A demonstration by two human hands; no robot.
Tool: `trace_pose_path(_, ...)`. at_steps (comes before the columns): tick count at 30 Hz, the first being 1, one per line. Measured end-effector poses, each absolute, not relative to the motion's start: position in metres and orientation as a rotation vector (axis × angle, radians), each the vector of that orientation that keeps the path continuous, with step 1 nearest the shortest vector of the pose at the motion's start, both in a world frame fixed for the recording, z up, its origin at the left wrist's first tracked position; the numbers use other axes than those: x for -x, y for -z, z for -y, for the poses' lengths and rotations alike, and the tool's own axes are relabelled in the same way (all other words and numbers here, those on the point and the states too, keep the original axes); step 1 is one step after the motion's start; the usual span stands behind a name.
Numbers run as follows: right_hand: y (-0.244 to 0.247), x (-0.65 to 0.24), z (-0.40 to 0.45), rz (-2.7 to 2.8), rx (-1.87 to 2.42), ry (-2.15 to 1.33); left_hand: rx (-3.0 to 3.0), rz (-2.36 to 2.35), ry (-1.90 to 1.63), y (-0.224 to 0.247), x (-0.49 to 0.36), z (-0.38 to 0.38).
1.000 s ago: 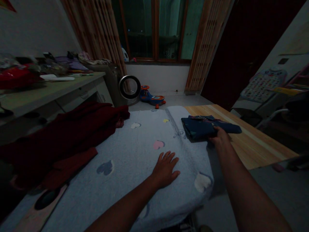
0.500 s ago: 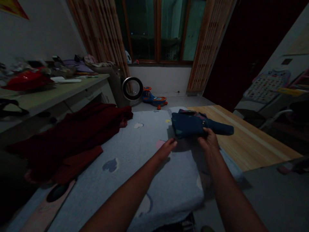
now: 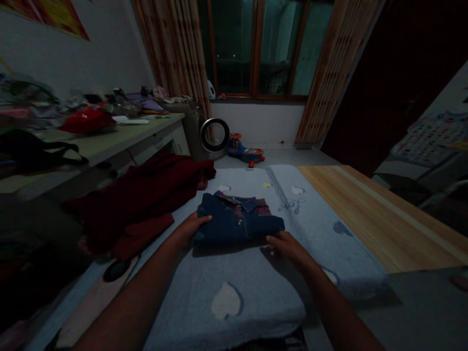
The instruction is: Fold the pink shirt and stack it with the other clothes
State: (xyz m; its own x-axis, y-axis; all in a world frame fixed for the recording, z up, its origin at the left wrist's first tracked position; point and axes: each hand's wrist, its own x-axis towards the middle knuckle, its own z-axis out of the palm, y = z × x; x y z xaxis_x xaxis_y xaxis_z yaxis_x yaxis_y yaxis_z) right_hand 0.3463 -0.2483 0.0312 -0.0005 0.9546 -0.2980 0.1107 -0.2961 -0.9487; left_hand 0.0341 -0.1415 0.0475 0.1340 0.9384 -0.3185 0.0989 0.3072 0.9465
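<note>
A dark blue jacket (image 3: 226,226) with a collar, small buttons and a red-patterned lining lies folded on the light blue blanket (image 3: 204,287). At its left edge, my left hand (image 3: 193,226) is closed on the cloth, the thumb on top and the other fingers largely hidden. My right hand (image 3: 287,246) grips the near right corner, its curled fingers partly under the edge. Beneath the jacket's near side there is a dark shadow.
A dark red garment (image 3: 146,190) is heaped on the left. A pink board with a dark oval (image 3: 117,269) lies near it. Bare wooden board (image 3: 351,204) shows at the right. Beyond are a cluttered counter (image 3: 153,129), an open washing machine door (image 3: 215,135) and a blue-orange ride-on toy (image 3: 244,150).
The blue jacket has moved left from the right side onto the blanket's middle. My left hand has taken hold of its left edge. My right hand has shifted to its near right corner.
</note>
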Motion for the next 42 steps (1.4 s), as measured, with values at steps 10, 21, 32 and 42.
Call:
trace_pose_path(10,-0.068,-0.348,0.176,1.568,1.902,-0.225,-2.188,-1.736,-0.550,-0.040,-0.027,0.113)
trace_pose_path(21,-0.055,-0.322,0.123,1.429,1.727,-1.048,-1.656,-1.222,-0.776,-0.092,-0.055,0.122)
trace_pose_path(32,-0.087,-0.325,0.240,1.888,1.053,-1.510,-1.978,-1.014,-0.469,-0.057,-0.025,0.242)
trace_pose_path(42,-0.010,-0.294,0.243,1.585,1.603,-0.810,-1.961,-1.386,-0.816,-0.010,-0.044,0.270)
